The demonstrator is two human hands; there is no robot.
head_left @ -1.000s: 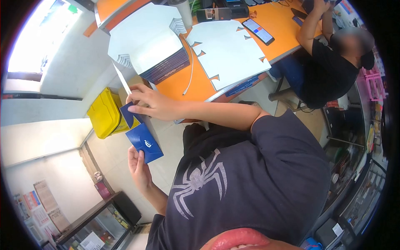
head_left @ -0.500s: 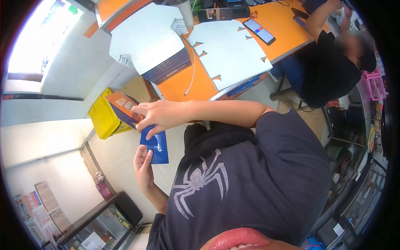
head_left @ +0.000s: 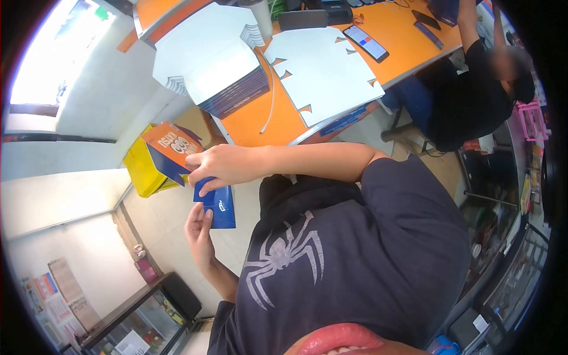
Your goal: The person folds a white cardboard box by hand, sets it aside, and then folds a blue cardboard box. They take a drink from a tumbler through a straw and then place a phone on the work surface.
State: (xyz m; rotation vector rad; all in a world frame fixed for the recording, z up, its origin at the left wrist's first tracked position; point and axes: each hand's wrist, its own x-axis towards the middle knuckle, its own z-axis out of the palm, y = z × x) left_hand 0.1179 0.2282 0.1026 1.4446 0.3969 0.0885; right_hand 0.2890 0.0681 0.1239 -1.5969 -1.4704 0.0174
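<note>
Two hands (head_left: 228,165) (head_left: 200,232) hold blue envelope (head_left: 223,218) (inside hidden).

Right forearm (head_left: 307,161) stretches toward nine o'clock, the right hand (head_left: 222,165) palm-down, its fingers bent; left forearm (head_left: 220,278) angles toward eleven, the left hand (head_left: 199,229) pinching thumb against fingers.

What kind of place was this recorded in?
Probably a small shop or workroom, though I can't be sure: cut card sheets with printed edges are stacked on an orange table, and a glass-fronted cabinet stands by the wall.
</note>
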